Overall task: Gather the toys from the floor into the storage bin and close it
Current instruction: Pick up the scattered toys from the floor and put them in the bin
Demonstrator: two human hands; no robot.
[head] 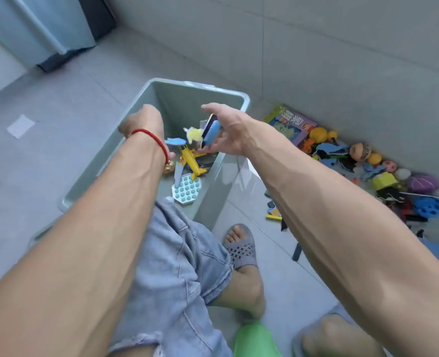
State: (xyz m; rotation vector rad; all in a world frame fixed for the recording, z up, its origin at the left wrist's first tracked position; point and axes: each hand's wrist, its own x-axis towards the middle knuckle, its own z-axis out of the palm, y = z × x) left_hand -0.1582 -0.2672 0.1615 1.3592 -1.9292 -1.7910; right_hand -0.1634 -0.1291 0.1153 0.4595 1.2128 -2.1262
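A grey-green storage bin [235, 95] stands open on the floor in front of me. Inside lie a yellow toy plane [191, 161], a teal pop-bubble toy [187, 189] and other small pieces. My left hand [142, 119], with a red string on its wrist, is bent down over the bin; its fingers are hidden. My right hand [228, 135] hovers over the bin's right side with thumb and fingers spread. A blue oblong toy [210, 132] is just below its palm. A flat blue piece [175, 141] and a pale yellow piece [194, 134] hang in mid-air above the bin.
A heap of toys [383, 176] lies along the wall at the right, with a purple-green box [290, 124], balls and foam pieces. My bare knee, denim shorts and grey slippers [240, 247] are beside the bin. A green object [254, 341] sits at the bottom edge.
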